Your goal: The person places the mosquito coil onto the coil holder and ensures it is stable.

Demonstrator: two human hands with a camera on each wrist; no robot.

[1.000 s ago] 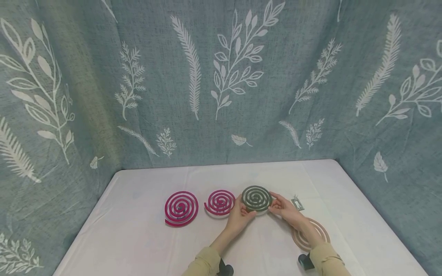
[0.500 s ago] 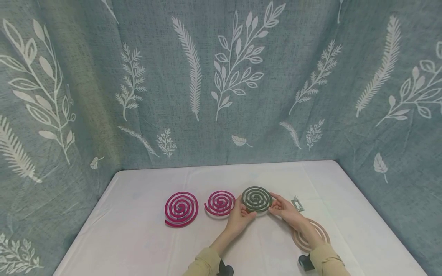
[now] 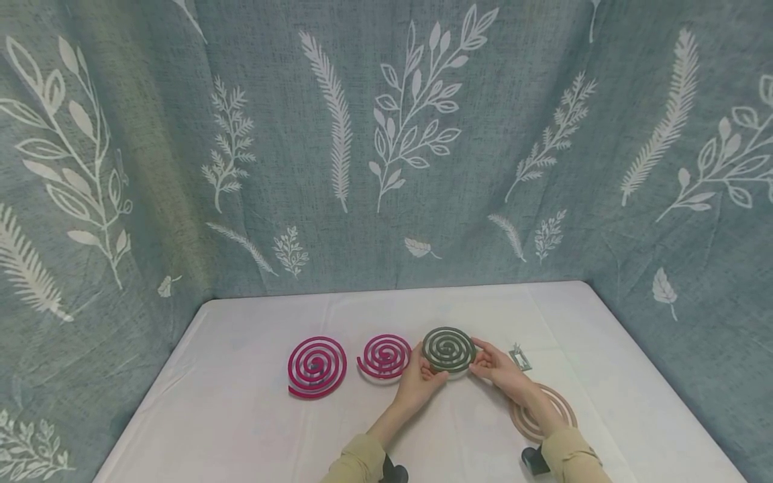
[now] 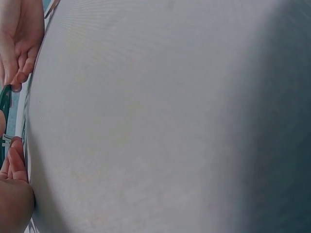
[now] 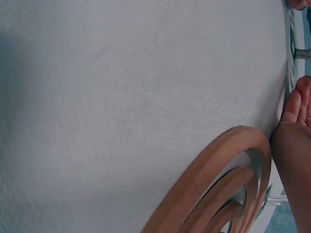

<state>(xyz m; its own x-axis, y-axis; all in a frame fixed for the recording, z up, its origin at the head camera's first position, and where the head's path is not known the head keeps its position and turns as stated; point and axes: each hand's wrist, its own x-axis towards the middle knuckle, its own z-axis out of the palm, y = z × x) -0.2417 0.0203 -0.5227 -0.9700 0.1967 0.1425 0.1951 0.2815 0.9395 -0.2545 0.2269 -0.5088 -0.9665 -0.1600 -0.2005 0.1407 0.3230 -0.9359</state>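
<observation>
Between my two hands a dark green mosquito coil (image 3: 449, 349) lies about level, right of the table's middle. My left hand (image 3: 418, 381) pinches its left and near edge between thumb and fingers. At the right edge, my right hand (image 3: 500, 369) pinches the coil with thumb and fingertips. Only a sliver of the green coil (image 4: 5, 99) shows in the left wrist view. What is under the coil is hidden. Just left of my left hand sits a magenta mosquito coil (image 3: 365, 369), slightly raised above the cloth.
Another magenta coil (image 3: 296, 365) sits farther left. A tan-brown coil (image 5: 192, 194) lies on the white table (image 3: 229, 402), partly under my right forearm. A small metal coil stand (image 3: 515, 358) lies beyond my right hand. A patterned blue-grey curtain (image 3: 272, 134) surrounds the table.
</observation>
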